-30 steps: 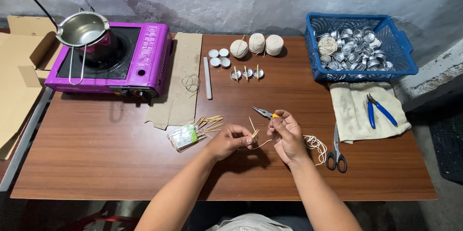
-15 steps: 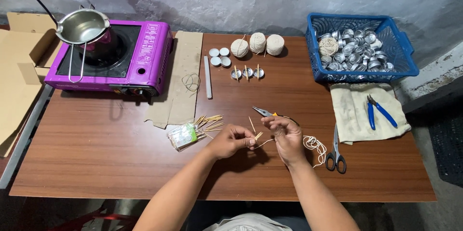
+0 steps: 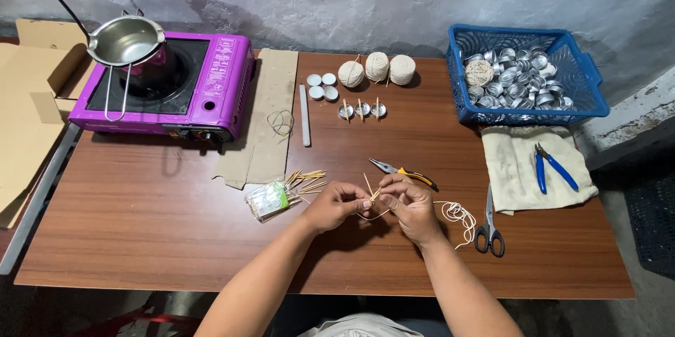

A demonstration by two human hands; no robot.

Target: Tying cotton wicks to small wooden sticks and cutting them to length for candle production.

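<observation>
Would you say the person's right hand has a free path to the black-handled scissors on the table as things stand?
Probably yes: the scissors lie just beside the right hand, with only loose string between them, though that hand now holds small sticks.

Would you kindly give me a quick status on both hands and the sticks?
Left hand and right hand together pinching thin wooden sticks. White string trails from right hand. Pliers just behind; nothing blocking.

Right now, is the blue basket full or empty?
Partly full. The blue basket holds a heap of small silver metal cups and one ball of twine; bare floor shows at its front.
</observation>
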